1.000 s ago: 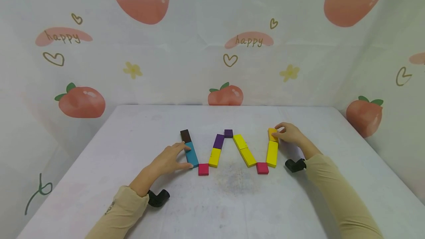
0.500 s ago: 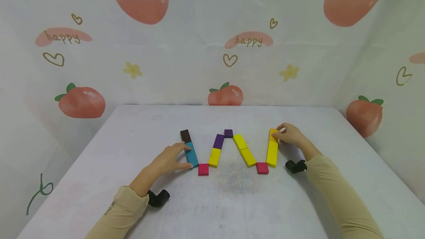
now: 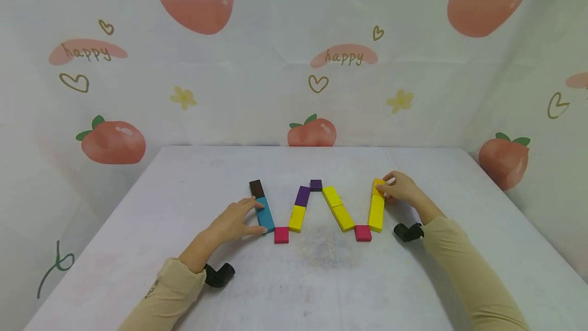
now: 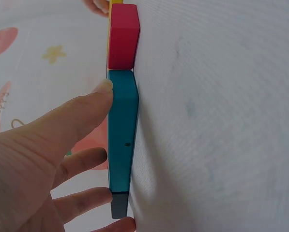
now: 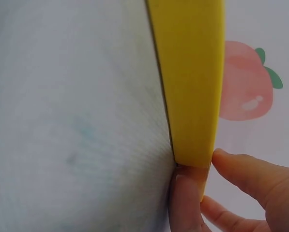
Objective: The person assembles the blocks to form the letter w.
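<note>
Flat coloured blocks form a W-like zigzag on the table. At its left arm, my left hand rests on the long teal block; the thumb touches its top edge in the left wrist view, the other fingers loosely spread. A dark brown block continues it at the far end. At the right arm, my right hand pinches the orange block, whose near end meets a long yellow block. Part of the orange block hides behind the fingers.
Between the hands lie a red block, a purple-and-yellow pair, a small purple block, two yellow blocks and another red block. Black wrist devices hang near the white table. A printed cloth stands behind.
The orange block has shifted slightly right with my right hand, now lining up with the yellow block's slant. The right-hand fingers moved a little; my left hand stayed still.
</note>
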Motion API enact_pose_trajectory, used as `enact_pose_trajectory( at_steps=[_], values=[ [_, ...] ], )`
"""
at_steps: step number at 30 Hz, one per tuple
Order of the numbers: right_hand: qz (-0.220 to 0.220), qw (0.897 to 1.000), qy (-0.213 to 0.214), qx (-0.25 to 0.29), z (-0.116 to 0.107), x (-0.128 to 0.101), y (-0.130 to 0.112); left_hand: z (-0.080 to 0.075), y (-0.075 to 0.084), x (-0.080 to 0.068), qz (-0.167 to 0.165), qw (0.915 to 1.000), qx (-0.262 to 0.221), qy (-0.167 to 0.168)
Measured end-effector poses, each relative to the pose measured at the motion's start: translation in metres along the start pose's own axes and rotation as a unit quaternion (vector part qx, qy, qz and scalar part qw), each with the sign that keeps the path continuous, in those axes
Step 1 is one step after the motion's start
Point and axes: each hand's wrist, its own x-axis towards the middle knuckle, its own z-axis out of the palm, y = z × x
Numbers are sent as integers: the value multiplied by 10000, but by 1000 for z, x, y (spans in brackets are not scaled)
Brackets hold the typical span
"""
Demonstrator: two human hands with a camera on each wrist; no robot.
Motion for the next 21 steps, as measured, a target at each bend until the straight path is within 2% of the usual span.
enact_pose_trajectory(
  at_steps=[21],
  values=[
    [83,9999,-41,115,1,1,3,0,0,0,32,10000,-24,14]
  ],
)
